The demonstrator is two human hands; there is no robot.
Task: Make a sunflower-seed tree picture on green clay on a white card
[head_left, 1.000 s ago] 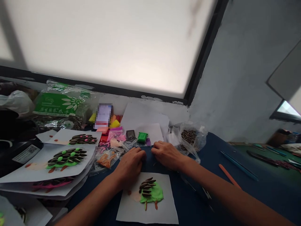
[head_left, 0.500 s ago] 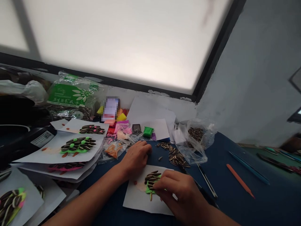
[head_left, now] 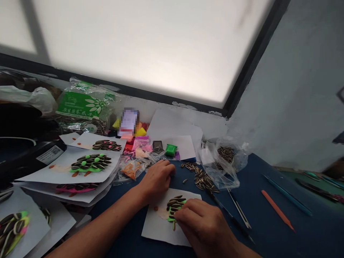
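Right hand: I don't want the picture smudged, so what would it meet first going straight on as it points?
Probably the striped seeds on the green patch, just ahead of the right hand; the gap is hard to judge, and they may already touch.

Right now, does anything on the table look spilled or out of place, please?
Some striped seeds lie loose on the blue table, beside a clear plastic bag that holds more. They look spilled, though they may be placed so deliberately. One seed lies apart from the rest.

One head-worn view, forward and down, close above both hands (head_left: pixel 158 178) (head_left: pixel 205 220)
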